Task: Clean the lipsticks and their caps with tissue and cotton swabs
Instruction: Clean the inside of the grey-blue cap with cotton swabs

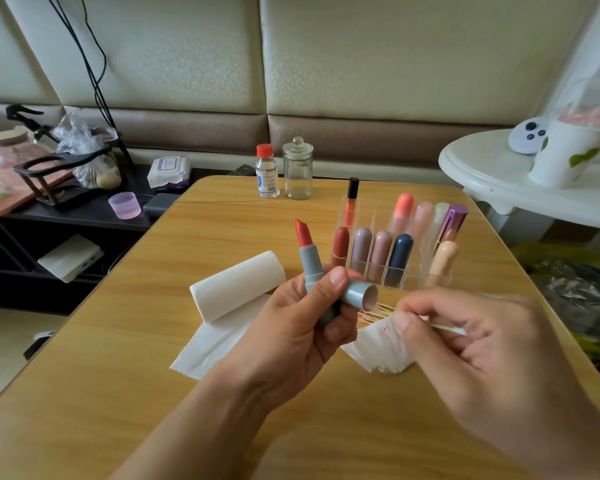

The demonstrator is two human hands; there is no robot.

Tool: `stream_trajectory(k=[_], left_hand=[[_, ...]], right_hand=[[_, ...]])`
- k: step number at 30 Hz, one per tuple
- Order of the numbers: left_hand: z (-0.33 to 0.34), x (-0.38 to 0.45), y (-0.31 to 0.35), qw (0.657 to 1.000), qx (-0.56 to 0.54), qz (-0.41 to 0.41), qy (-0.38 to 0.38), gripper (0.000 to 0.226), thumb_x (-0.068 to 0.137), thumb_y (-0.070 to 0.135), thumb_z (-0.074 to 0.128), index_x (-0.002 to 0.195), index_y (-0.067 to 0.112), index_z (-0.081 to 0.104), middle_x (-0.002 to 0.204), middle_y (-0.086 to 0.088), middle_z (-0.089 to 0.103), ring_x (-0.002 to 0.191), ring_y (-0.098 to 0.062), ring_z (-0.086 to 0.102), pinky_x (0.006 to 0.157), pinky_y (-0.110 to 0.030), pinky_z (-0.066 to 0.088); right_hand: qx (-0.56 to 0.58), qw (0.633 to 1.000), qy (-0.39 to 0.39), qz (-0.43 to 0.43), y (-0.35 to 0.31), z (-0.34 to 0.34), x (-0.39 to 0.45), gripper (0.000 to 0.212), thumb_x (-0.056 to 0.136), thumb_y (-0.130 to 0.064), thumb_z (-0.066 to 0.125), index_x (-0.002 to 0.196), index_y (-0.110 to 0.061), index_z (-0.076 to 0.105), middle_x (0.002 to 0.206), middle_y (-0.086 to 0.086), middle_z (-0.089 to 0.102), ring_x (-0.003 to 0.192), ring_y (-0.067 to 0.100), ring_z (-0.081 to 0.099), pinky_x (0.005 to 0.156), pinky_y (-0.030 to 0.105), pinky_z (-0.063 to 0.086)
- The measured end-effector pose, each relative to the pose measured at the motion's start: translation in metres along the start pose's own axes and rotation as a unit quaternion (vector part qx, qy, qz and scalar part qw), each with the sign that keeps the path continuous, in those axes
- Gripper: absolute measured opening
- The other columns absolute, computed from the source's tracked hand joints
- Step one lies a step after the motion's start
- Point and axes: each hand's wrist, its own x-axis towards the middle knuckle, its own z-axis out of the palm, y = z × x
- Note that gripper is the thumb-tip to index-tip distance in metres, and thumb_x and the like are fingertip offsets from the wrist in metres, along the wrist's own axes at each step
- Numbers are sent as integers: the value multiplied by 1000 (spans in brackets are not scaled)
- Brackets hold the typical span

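My left hand (298, 327) grips a grey-cased lipstick (309, 258) upright, its red bullet extended, and holds its grey cap (361, 295) too, open end facing right. My right hand (465, 348) pinches a wooden cotton swab (444, 326) just right of the cap, over a torn tissue piece (381, 348) with red smears. Several more swabs (378, 311) lie on the table behind the cap. A tissue roll (236, 285) lies partly unrolled to the left.
A clear acrylic organizer (409, 277) with several capped lipsticks stands behind my hands on the wooden table (153, 375). A red-capped bottle (267, 171) and an empty glass jar (298, 169) stand at the far edge. A white side table (492, 178) is at right, a cluttered shelf at left.
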Motion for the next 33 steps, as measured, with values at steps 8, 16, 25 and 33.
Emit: stream_trajectory(k=[8, 16, 25, 33], left_hand=[[-2, 1, -3, 1000, 9, 11, -16, 13, 88, 26, 70, 85, 14, 71, 76, -5, 64, 52, -8, 39, 57, -18, 41], [-2, 1, -1, 999, 32, -8, 4, 19, 86, 25, 62, 80, 8, 69, 65, -6, 51, 51, -10, 34, 55, -20, 33], [-4, 0, 0, 997, 69, -13, 21, 25, 86, 28, 61, 80, 4, 64, 68, -9, 48, 48, -9, 34, 56, -21, 30], [-4, 1, -3, 995, 94, -29, 13, 20, 82, 29, 65, 78, 10, 69, 60, -2, 47, 50, -9, 34, 54, -20, 30]], right_hand=[[31, 999, -1, 11, -6, 3, -2, 24, 92, -30, 56, 72, -22, 67, 48, -4, 53, 37, 12, 46, 35, 24, 32], [5, 999, 39, 21, -5, 5, -1, 23, 94, -30, 56, 82, -20, 72, 47, -10, 52, 38, 6, 46, 40, 8, 29], [-151, 988, 16, -6, -4, 7, -2, 19, 89, -21, 63, 71, -16, 68, 48, -11, 44, 45, 15, 43, 44, 27, 34], [-91, 995, -32, 12, -6, 5, 1, 19, 91, -24, 63, 72, -20, 67, 49, -26, 33, 47, -5, 44, 45, 6, 24]])
